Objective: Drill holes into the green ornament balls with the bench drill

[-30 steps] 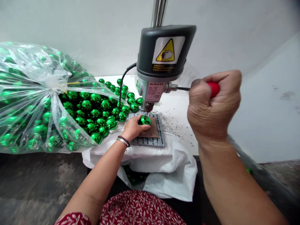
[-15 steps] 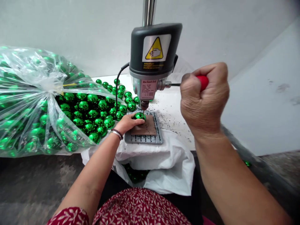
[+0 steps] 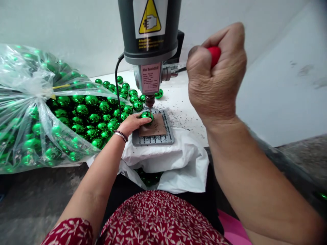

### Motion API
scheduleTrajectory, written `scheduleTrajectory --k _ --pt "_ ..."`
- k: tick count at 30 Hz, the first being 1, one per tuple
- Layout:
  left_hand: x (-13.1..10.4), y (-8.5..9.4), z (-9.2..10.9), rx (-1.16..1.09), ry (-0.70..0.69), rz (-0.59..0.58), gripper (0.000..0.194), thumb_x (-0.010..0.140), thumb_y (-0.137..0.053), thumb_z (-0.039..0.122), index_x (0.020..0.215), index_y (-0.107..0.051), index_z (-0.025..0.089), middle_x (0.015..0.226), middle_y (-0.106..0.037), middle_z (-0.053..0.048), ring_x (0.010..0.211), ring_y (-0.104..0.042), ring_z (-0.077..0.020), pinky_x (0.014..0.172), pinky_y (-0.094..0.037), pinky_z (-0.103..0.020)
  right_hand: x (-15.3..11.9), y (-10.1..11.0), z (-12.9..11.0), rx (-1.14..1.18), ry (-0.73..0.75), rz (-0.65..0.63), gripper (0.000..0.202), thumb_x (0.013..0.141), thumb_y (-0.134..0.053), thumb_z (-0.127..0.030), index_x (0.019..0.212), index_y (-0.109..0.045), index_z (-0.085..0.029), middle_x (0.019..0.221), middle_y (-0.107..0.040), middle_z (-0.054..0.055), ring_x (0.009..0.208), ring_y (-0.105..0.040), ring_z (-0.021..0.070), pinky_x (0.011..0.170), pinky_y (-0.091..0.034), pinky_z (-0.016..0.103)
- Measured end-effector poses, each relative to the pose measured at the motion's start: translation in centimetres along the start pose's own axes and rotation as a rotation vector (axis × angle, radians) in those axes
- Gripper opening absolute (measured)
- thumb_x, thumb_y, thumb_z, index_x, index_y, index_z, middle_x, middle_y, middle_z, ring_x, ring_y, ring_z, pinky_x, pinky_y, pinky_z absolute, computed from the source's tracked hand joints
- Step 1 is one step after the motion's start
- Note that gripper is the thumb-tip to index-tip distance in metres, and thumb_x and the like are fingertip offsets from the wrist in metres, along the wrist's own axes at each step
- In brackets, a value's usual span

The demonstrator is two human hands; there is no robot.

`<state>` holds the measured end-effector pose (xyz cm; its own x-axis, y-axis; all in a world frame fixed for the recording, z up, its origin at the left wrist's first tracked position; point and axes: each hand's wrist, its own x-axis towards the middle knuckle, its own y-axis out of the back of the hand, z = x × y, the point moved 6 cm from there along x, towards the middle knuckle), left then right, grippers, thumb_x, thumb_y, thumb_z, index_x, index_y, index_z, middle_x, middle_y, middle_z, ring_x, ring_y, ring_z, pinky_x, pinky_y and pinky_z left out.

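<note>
My left hand (image 3: 133,124) holds a green shiny ball (image 3: 147,116) on a brown board (image 3: 156,128), which lies on the slotted base plate (image 3: 168,137). Right above the ball is the thin bit of the bench drill (image 3: 150,79); whether the tip touches it is too small to tell. My right hand (image 3: 217,73) is wrapped round the red knob (image 3: 214,56) of the drill's lever, to the right of the drill.
On the left, a tied clear bag (image 3: 38,143) bulges with green balls. Several loose balls (image 3: 133,92) lie behind the drill base on the white table (image 3: 187,112), among dark specks. A white sack (image 3: 189,166) with green balls hangs at the front edge.
The camera view has shifted, so the drill and the table appear further left and higher. Both hands keep their holds on the ball and the knob.
</note>
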<state>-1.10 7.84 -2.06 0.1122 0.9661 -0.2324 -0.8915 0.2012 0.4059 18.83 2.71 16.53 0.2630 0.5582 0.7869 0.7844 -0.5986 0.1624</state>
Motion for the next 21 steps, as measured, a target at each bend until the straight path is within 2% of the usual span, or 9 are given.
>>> scheduleTrajectory --k 4,7,11,14,21 --pt "0.2 0.0 0.7 0.071 -0.055 -0.015 0.049 0.067 -0.075 0.045 0.108 -0.074 0.019 0.090 -0.073 0.001 0.080 -0.062 -0.0149 0.079 -0.049 -0.026 0.0 0.1 -0.1 0.009 -0.007 0.006 0.017 0.080 -0.048 -0.023 0.075 -0.032 -0.020 0.072 -0.043 -0.002 0.065 -0.036 0.0047 0.070 -0.039 0.020" --pt "0.2 -0.3 1.7 0.250 -0.122 -0.004 0.049 0.065 -0.076 0.042 0.108 -0.074 0.017 0.087 -0.072 0.000 0.083 -0.063 -0.0183 0.084 -0.049 -0.030 0.0 0.0 0.0 0.005 -0.037 -0.021 0.019 0.081 -0.049 -0.021 0.075 -0.031 -0.021 0.073 -0.044 -0.001 0.067 -0.036 0.0053 0.072 -0.040 0.019" --pt "0.0 -0.5 2.4 0.459 -0.205 0.088 0.066 0.060 -0.082 0.039 0.120 -0.068 0.014 0.114 -0.067 -0.009 0.105 -0.062 -0.0254 0.099 -0.046 -0.034 -0.1 0.1 0.0 0.029 -0.009 -0.023 0.018 0.081 -0.049 -0.021 0.076 -0.032 -0.021 0.074 -0.042 -0.001 0.067 -0.037 0.0051 0.072 -0.040 0.020" --pt "-0.2 -0.9 2.0 0.482 -0.231 0.092 0.073 0.062 -0.082 0.037 0.129 -0.062 0.014 0.126 -0.062 -0.013 0.115 -0.059 -0.0277 0.105 -0.043 -0.036 -0.1 0.2 0.0 0.031 0.006 0.000 0.016 0.081 -0.049 -0.021 0.076 -0.033 -0.019 0.072 -0.039 -0.002 0.066 -0.035 0.0042 0.068 -0.038 0.019" --pt "-0.3 -1.3 0.9 0.453 -0.215 0.096 0.077 0.066 -0.080 0.039 0.136 -0.057 0.018 0.128 -0.063 -0.011 0.119 -0.058 -0.0295 0.105 -0.043 -0.039 -0.4 0.1 0.3 0.004 0.006 -0.006 0.015 0.085 -0.048 -0.025 0.080 -0.038 -0.016 0.072 -0.038 -0.004 0.067 -0.035 0.0005 0.066 -0.035 0.016"
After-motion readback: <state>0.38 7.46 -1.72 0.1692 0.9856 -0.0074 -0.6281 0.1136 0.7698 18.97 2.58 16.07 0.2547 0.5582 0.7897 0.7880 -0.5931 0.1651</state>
